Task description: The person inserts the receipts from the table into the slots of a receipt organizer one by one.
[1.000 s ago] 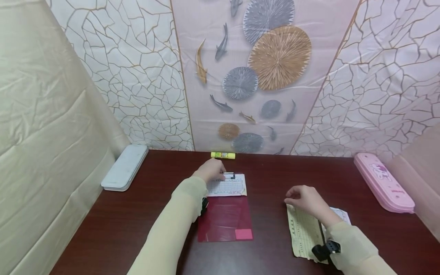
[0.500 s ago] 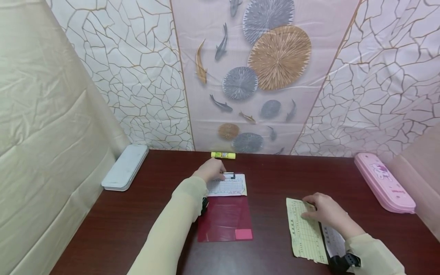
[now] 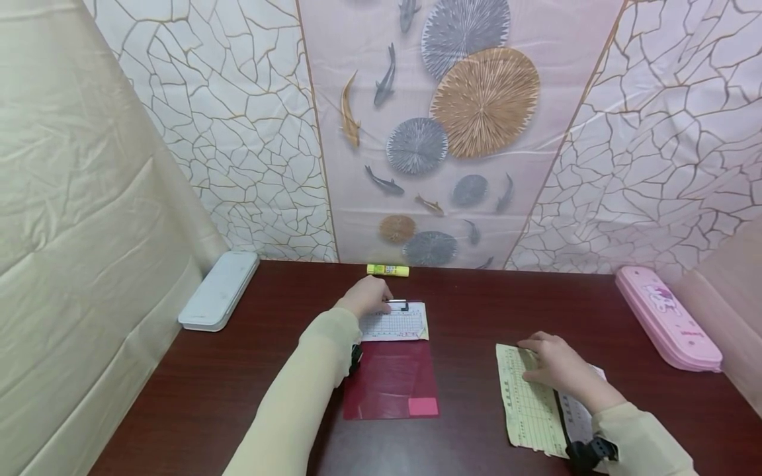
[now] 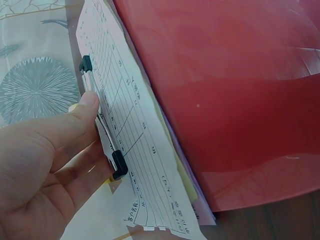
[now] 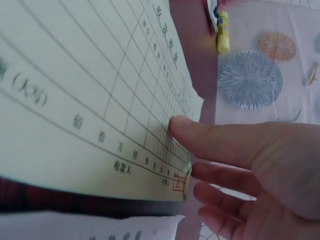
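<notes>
Slips of printed receipt paper [image 3: 395,324] lie at the top of a red translucent file folder [image 3: 389,377], under a metal clip [image 4: 118,162]. My left hand [image 3: 366,295] pinches that clip, thumb on its bar and fingers behind the edge. On the right lies a pale yellow receipt sheet [image 3: 526,403], its far edge between thumb and fingers of my right hand [image 3: 562,367]. The right wrist view shows the thumb on the printed face of the sheet and the other fingers past its edge. A white receipt sheet [image 3: 577,418] lies beside it, partly under my right wrist.
A yellow glue stick [image 3: 387,270] lies behind the folder, close to the patterned backdrop. At the back left is a white case [image 3: 219,291]. A pink pencil case [image 3: 668,318] stands at the right edge of the dark table [image 3: 286,396].
My right hand has shifted right, from the yellow sheet's far left corner toward its far right corner. The left hand keeps its place on the clip.
</notes>
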The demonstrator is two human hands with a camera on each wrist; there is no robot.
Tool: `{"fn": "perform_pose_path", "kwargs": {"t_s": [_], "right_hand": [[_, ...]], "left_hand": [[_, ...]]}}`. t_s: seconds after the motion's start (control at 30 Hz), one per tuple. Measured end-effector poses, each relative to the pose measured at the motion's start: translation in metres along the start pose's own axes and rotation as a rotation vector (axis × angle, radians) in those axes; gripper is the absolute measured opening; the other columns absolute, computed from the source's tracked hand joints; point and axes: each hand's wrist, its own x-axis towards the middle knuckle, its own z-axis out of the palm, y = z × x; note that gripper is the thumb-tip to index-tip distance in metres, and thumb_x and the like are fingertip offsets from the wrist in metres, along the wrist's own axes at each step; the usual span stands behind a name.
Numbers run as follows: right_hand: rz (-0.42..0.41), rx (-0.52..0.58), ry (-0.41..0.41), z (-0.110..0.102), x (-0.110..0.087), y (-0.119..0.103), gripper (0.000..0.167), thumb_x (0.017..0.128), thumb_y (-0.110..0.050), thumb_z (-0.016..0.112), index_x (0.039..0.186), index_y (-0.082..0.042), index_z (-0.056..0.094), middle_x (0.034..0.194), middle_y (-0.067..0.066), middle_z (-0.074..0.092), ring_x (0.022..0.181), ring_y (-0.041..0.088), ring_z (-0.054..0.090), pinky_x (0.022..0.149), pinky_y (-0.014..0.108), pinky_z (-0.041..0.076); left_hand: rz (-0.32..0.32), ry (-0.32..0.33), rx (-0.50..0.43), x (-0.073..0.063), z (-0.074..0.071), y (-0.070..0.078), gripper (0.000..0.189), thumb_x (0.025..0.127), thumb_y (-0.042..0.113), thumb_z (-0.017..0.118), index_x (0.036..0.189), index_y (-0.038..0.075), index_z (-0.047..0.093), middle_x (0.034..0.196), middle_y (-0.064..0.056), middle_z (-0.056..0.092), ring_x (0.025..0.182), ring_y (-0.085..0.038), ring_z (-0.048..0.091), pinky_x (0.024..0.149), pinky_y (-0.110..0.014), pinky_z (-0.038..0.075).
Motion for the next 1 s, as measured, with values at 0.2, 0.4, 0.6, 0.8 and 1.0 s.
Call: {"fn": "perform_pose_path", "kwargs": {"t_s": [0.2, 0.4, 0.6, 0.8, 1.0], "right_hand": [[-0.034, 0.019, 0.016, 0.0006, 0.0023, -0.0036, 0.062, 0.066, -0.011, 0.084, 0.118, 0.011, 0.059, 0.096, 0.017, 0.061, 0.072, 0.021, 0.055, 0.060, 0.034, 0.048], [-0.073, -0.022, 0.024, 0.0010, 0.0066, -0.0053, 0.070, 0.064, -0.006, 0.084, 0.122, 0.016, 0.052, 0.102, 0.026, 0.060, 0.090, 0.038, 0.061, 0.072, 0.045, 0.053], [-0.044, -0.036, -0.015, 0.0001, 0.0101, -0.0070, 0.062, 0.065, -0.007, 0.083, 0.117, 0.015, 0.057, 0.091, 0.017, 0.059, 0.076, 0.024, 0.058, 0.061, 0.035, 0.050], [0.001, 0.015, -0.004, -0.0004, 0.0094, -0.0079, 0.043, 0.064, -0.009, 0.085, 0.100, 0.003, 0.066, 0.088, 0.010, 0.056, 0.073, 0.018, 0.052, 0.061, 0.034, 0.047], [0.040, 0.090, -0.029, -0.0016, 0.0101, -0.0053, 0.046, 0.066, -0.010, 0.084, 0.103, -0.001, 0.058, 0.095, 0.014, 0.064, 0.083, 0.024, 0.059, 0.067, 0.040, 0.050]], "left_hand": [[-0.005, 0.003, -0.005, -0.0011, 0.0001, 0.0006, 0.023, 0.082, 0.018, 0.075, 0.104, 0.011, 0.074, 0.106, -0.002, 0.071, 0.098, -0.012, 0.065, 0.084, -0.029, 0.052], [-0.017, 0.004, -0.003, -0.0027, -0.0010, 0.0016, 0.024, 0.082, 0.018, 0.075, 0.105, 0.011, 0.074, 0.106, -0.001, 0.071, 0.098, -0.013, 0.064, 0.086, -0.029, 0.052], [-0.018, 0.012, 0.007, -0.0031, -0.0002, 0.0020, 0.025, 0.083, 0.018, 0.075, 0.106, 0.011, 0.074, 0.107, -0.001, 0.071, 0.099, -0.012, 0.064, 0.087, -0.029, 0.051], [-0.019, 0.011, 0.008, -0.0017, 0.0006, 0.0009, 0.025, 0.083, 0.018, 0.074, 0.106, 0.011, 0.074, 0.107, -0.001, 0.071, 0.099, -0.012, 0.064, 0.087, -0.029, 0.051], [-0.025, 0.006, 0.007, -0.0011, 0.0012, 0.0009, 0.025, 0.083, 0.018, 0.074, 0.107, 0.011, 0.074, 0.107, -0.001, 0.071, 0.099, -0.012, 0.064, 0.087, -0.029, 0.051]]}}
